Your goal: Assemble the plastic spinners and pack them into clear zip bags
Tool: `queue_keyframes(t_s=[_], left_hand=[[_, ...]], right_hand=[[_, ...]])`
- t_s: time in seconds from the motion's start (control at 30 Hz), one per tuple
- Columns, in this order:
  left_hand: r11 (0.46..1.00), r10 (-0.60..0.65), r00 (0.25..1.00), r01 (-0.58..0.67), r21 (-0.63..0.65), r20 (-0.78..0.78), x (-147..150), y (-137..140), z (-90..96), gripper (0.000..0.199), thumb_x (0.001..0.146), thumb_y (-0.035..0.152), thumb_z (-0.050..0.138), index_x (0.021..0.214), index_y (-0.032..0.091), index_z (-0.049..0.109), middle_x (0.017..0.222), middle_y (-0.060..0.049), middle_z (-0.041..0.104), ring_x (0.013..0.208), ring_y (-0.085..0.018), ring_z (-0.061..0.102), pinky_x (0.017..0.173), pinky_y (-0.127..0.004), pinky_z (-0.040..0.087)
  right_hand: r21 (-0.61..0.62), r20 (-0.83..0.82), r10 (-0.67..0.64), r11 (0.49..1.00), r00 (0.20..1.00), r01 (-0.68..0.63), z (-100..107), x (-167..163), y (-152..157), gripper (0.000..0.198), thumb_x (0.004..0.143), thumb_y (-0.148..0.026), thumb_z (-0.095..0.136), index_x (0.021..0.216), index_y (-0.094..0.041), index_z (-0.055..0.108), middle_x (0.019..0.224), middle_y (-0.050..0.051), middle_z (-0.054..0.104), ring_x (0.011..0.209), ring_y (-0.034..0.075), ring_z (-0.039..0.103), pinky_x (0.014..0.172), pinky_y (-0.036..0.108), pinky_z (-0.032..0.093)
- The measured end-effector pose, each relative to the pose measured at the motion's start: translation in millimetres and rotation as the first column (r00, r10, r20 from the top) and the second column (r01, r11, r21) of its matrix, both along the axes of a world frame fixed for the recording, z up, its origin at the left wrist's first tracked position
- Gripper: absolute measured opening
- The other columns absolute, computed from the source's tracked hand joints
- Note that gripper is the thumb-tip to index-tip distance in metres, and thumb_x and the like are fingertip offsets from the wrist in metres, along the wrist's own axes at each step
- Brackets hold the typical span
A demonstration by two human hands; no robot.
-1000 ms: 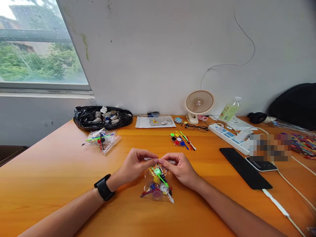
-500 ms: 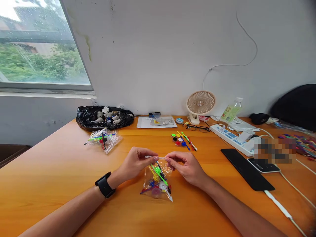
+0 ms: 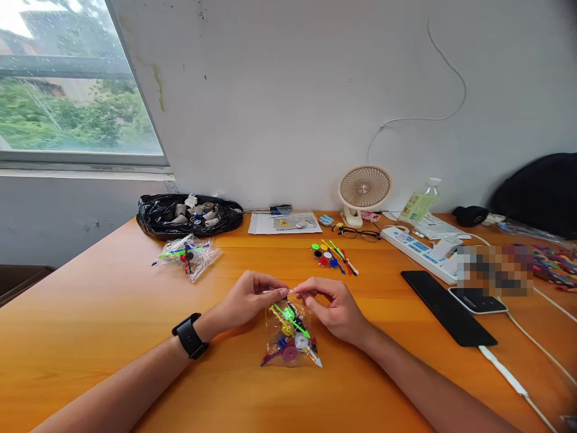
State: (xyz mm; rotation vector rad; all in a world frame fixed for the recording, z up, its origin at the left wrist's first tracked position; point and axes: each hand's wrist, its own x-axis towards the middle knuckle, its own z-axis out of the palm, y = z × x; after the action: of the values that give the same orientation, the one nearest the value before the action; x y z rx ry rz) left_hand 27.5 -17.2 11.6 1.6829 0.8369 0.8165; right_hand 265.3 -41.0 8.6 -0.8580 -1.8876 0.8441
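A clear plastic bag [image 3: 274,346] hangs between my hands over the table, with its top edge up. Inside it are colourful plastic arrows and small round discs in green, yellow, blue, white and red. My left hand [image 3: 255,300], with a black watch on the wrist, pinches the top edge between thumb and fingers. Bent fingers of my right hand [image 3: 338,310] close on the same edge, their tips near the left thumb. Exactly how the right thumb meets the bag is hard to see.
Beyond my hands lie loose discs and arrows [image 3: 331,257]. Another filled bag [image 3: 187,257] rests at left, before a black trash bag [image 3: 148,219]. Along the back stand a fan [image 3: 365,189] and a bottle [image 3: 421,207]. A power strip [image 3: 417,249] and black phone [image 3: 446,307] are at right.
My right fingertips have moved left along the bag's top edge, closer to my left thumb, and the right thumb sits lower. The bag's lower part has swung slightly right.
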Motion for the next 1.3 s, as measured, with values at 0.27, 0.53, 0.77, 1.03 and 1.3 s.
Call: queue_keyframes(t_s=[0.27, 0.53, 0.77, 1.03, 1.3], left_hand=[[0.997, 0.017, 1.0, -0.017, 0.069, 0.007, 3, -6, 4.1, 0.031, 0.094, 0.041, 0.074, 0.102, 0.014, 0.084, 0.097, -0.009, 0.083, 0.083, -0.02, 0.073, 0.075, -0.026, 0.055], [1.0, -0.002, 1.0, 0.001, -0.012, -0.03, -1, 0, 5.2, 0.033, 0.086, 0.045, 0.082, 0.09, 0.013, 0.083, 0.084, -0.009, 0.082, 0.07, -0.016, 0.07, 0.065, -0.023, 0.051], [0.993, 0.088, 0.995, -0.091, -0.07, -0.053, -12, 14, 7.2, 0.038, 0.07, 0.047, 0.093, 0.07, 0.013, 0.077, 0.065, -0.005, 0.075, 0.053, -0.01, 0.056, 0.049, -0.02, 0.035], [0.993, -0.06, 0.997, 0.053, -0.107, -0.058, -29, 26, 7.2, 0.035, 0.085, 0.051, 0.082, 0.087, 0.016, 0.082, 0.08, -0.007, 0.08, 0.067, -0.015, 0.068, 0.064, -0.024, 0.05], [0.986, -0.061, 0.998, 0.056, -0.157, -0.03, -28, 25, 0.9, 0.036, 0.085, 0.048, 0.082, 0.091, 0.013, 0.081, 0.079, -0.008, 0.08, 0.066, -0.014, 0.067, 0.065, -0.023, 0.05]], right_hand=[[-0.309, -0.079, 0.049, 0.948, 0.996, -0.071, -1, -12, -4, 0.037, 0.1, -0.051, 0.067, 0.097, -0.015, 0.071, 0.085, 0.004, 0.068, 0.076, 0.016, 0.063, 0.069, 0.024, 0.05], [-0.26, 0.09, 0.029, 0.966, 0.996, -0.004, -1, -2, 4, 0.055, 0.097, -0.062, 0.068, 0.075, -0.012, 0.072, 0.065, 0.002, 0.06, 0.059, 0.011, 0.047, 0.054, 0.022, 0.034], [-0.42, 0.03, 0.072, 0.906, 0.997, -0.053, -2, 12, 14, 0.055, 0.094, -0.066, 0.069, 0.076, -0.014, 0.068, 0.066, 0.004, 0.067, 0.054, 0.013, 0.058, 0.051, 0.022, 0.044], [-0.443, 0.006, 0.135, 0.889, 0.991, -0.119, 1, 17, 17, 0.055, 0.098, -0.066, 0.064, 0.091, -0.012, 0.07, 0.077, 0.006, 0.071, 0.059, 0.012, 0.063, 0.058, 0.022, 0.051], [-0.279, -0.021, 0.038, 0.959, 0.999, -0.042, 4, 19, 17, 0.037, 0.089, -0.047, 0.081, 0.106, -0.015, 0.073, 0.09, 0.005, 0.071, 0.078, 0.015, 0.067, 0.074, 0.025, 0.056]])
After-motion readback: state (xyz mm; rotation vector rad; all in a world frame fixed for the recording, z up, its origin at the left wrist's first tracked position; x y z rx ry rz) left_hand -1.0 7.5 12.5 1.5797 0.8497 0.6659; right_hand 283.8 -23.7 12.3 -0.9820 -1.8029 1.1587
